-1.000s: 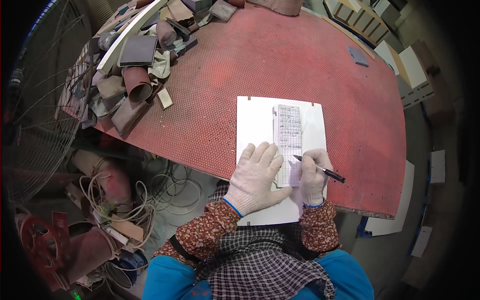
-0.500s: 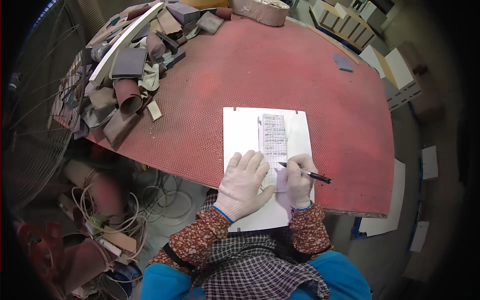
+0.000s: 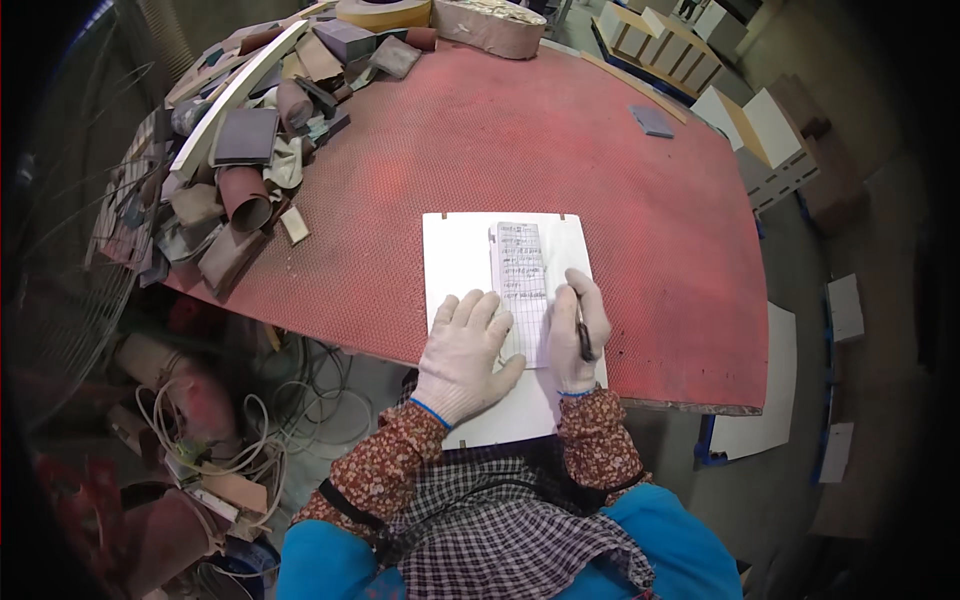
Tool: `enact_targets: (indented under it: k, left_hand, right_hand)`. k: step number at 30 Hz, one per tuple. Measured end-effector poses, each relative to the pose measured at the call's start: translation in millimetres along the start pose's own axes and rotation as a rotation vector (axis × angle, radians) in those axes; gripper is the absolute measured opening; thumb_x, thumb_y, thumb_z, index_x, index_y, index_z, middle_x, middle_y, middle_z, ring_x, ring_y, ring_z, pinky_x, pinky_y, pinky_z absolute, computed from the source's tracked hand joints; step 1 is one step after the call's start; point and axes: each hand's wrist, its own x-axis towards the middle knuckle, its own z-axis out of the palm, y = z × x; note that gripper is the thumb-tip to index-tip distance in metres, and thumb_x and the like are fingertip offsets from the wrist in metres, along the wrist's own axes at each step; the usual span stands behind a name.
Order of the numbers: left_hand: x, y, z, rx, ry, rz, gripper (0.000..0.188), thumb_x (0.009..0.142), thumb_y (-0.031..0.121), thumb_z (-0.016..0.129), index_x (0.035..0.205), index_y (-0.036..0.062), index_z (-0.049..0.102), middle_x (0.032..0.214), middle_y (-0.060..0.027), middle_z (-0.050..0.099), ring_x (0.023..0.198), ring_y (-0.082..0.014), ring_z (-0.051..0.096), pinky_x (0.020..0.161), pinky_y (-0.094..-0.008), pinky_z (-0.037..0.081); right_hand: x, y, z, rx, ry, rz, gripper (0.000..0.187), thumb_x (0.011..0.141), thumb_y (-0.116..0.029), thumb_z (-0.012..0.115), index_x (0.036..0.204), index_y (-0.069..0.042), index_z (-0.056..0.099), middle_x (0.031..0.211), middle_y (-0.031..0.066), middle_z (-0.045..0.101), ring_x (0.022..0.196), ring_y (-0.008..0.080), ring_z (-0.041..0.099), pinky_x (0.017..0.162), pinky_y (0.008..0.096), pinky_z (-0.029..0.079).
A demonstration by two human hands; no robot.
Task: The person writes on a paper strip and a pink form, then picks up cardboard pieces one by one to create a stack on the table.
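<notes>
A narrow ruled notepad (image 3: 520, 330) with handwriting on its upper lines lies on a white board (image 3: 455, 250) at the table's near edge. My left hand (image 3: 462, 358), in a white knit glove, rests flat with fingers spread, over the board and the pad's left edge. My right hand (image 3: 578, 335), gloved the same way, is closed around a black pen (image 3: 585, 342) just right of the pad. The pen stands steeply, and its writing tip is hidden by the fingers.
The red textured table (image 3: 400, 170) carries a heap of sanding blocks and abrasive rolls (image 3: 245, 135) at its left. A blue-grey pad (image 3: 652, 122) lies far right. Coiled hoses (image 3: 265, 425) are on the floor at left. White panels (image 3: 765, 385) stand right of the table.
My right hand has turned the pen from lying slanted rightward to a steeper angle, its tip off the lower page. The whole scene has shifted slightly left. My left hand stays on the pad.
</notes>
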Motion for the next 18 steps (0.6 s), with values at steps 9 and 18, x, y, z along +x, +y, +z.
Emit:
enact_targets:
  k: [9,18]
  left_hand:
    - [-38.4,2.6,-3.1,-0.007,0.172,-0.010,0.041,0.078,0.026,0.074,0.108,0.0006,0.063,0.121,-0.0176,0.060,0.124,-0.0365,0.055,0.110,-0.0516,0.040]
    - [-108.4,-3.6,-30.7,-0.106,0.212,-0.169,0.043,0.077,0.019,0.080,0.114,0.0030,0.063,0.128,-0.0196,0.059,0.124,-0.0414,0.057,0.103,-0.0508,0.049]
  right_hand:
    - [-39.8,-36.0,6.5,-0.529,-0.170,-0.501,0.040,0.091,-0.009,0.066,0.130,-0.002,0.064,0.103,0.0166,0.070,0.093,0.0349,0.069,0.083,0.0442,0.057]
    - [-92.8,-49.8,-3.9,-0.288,-0.398,-0.553,0.041,0.087,-0.007,0.071,0.127,0.000,0.065,0.098,0.0155,0.069,0.088,0.0327,0.070,0.080,0.0423,0.058]
